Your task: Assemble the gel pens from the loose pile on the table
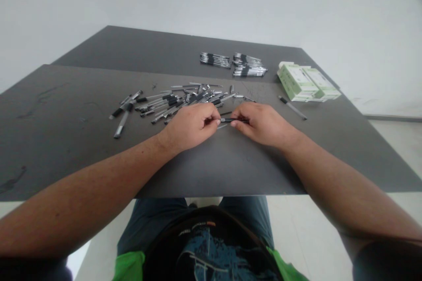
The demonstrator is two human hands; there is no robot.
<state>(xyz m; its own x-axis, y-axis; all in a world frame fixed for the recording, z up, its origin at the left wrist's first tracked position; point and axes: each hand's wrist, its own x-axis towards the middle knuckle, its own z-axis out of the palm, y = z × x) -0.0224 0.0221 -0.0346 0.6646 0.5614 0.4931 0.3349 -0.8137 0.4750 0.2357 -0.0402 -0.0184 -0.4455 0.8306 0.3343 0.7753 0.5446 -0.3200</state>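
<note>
Black and silvery, one pen [227, 120] is pinched in the grip of the left hand [193, 124] and that of the right hand [263, 123], between the near edge of the table [211, 171] and the loose pile of pens [172, 101].

Two hands [193, 125], two boxes [293, 82] and, though overlap hides some, probably several dozen pens [172, 101].

Green-white boxes [295, 82] sit on a gray table [66, 136] — pale wall [211, 0] behind.
</note>
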